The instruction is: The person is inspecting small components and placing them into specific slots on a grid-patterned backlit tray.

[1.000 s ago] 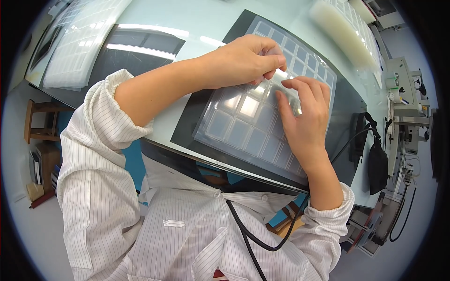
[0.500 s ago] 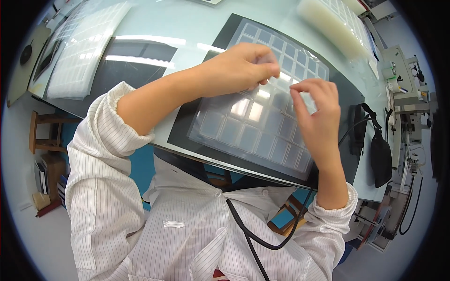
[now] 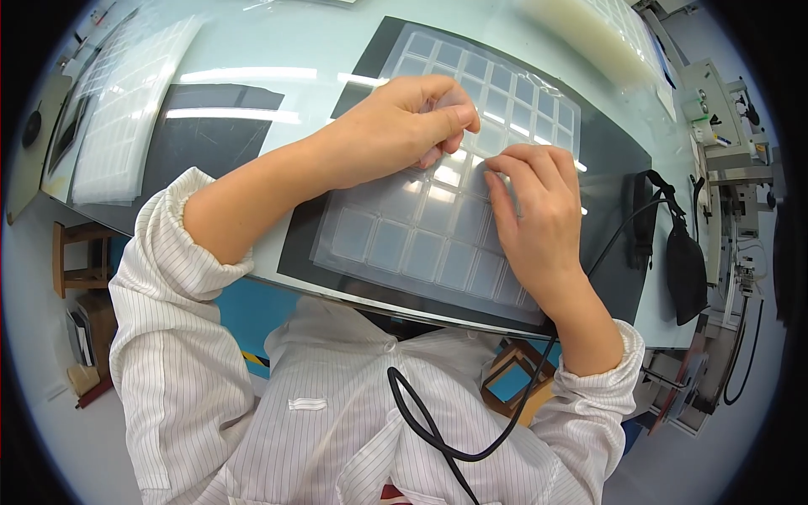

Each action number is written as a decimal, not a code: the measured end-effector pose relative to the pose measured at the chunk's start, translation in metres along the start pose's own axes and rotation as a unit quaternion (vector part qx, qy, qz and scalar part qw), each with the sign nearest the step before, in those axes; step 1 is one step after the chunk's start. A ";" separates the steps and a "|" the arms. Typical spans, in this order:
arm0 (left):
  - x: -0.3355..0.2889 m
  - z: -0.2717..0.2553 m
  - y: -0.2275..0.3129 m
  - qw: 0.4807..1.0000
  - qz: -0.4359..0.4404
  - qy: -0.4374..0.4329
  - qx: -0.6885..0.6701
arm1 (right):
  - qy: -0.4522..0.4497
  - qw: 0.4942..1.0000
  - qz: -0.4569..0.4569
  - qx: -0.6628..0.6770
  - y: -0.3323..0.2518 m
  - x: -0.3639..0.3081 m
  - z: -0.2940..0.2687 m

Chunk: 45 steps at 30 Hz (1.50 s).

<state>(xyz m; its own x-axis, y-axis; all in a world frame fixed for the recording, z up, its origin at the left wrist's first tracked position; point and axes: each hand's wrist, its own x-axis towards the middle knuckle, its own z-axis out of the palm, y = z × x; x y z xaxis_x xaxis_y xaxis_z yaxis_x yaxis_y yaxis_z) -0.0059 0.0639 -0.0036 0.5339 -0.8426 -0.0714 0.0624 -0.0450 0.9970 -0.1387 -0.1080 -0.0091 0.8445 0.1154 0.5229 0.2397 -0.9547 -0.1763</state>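
Observation:
A clear plastic tray [image 3: 391, 244] with rows of rectangular pockets lies at a slant on a black mat [image 3: 613, 181]. Over the tray's middle, my left hand [image 3: 425, 122] has its thumb and fingers curled together in a pinch. My right hand [image 3: 539, 206] is just right of it and lower, its thumb and forefinger close together over the pockets. Anything between the fingertips of either hand is too small or too clear to make out. Glare from the lights covers some pockets between the hands.
Stacked clear trays [image 3: 126, 126] stand at the left, and another tray stack [image 3: 589, 34] is at the far right. A dark sheet [image 3: 210, 126] lies left of the mat. A black pouch [image 3: 686, 273] with a strap hangs by the right edge. A black cable [image 3: 505, 442] crosses my front.
Both hands have shifted left in view, the right one also slightly down, its fingers drawing nearer the tray. The tray and table appear shifted left too, as the view has moved.

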 end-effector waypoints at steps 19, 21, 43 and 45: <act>0.000 0.000 -0.001 0.999 0.024 0.007 0.047 | 0.002 1.000 -0.009 -0.020 0.000 0.004 -0.004; 0.001 0.001 -0.004 0.997 0.033 0.008 0.067 | 0.033 0.995 0.010 0.095 0.003 0.005 -0.009; 0.021 0.031 -0.002 0.998 0.025 0.037 0.035 | -0.008 0.999 0.046 0.011 0.018 -0.016 -0.016; 0.020 0.030 -0.003 0.998 0.027 0.033 0.039 | -0.018 0.999 0.045 0.017 0.018 -0.015 -0.019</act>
<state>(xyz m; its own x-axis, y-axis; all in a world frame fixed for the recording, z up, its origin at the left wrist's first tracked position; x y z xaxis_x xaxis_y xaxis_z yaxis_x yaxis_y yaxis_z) -0.0204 0.0311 -0.0070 0.5887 -0.8082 -0.0159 -0.0333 -0.0439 0.9985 -0.1562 -0.1320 -0.0040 0.8800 0.0409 0.4732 0.1784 -0.9518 -0.2495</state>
